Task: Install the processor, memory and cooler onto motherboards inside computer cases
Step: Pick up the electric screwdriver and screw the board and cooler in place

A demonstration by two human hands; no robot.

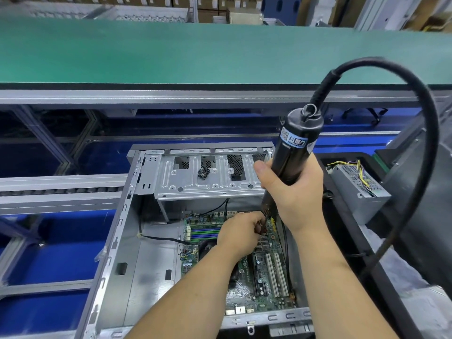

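A worker's right hand (294, 192) wrapped firmly around the black barrel of a corded electric screwdriver (294, 152), held nearly upright over a motherboard (263, 270) lying inside an open steel computer case (117, 241). The left hand (241, 231), fingers curled, pinched at the tool's tip just below the right hand, apparently steadying the bit or a screw; what exactly it held could not be made out. The board sat directly beneath both hands, its memory slots (204, 232) just left of the left hand and its white expansion slots (275, 275) nearer the worker, between the two forearms. A thick cable (413, 148) looped from the tool's top, arcing out to the right of the right hand. A power supply (359, 189) lay beyond that hand, outside the case. The screwdriver looked rigid and fairly weighty, best taken around its mid-barrel as shown, with the stiff cord likely to tug sideways. The board appeared thin and fragile, so downward pressure would need to stay light and square to the screw.
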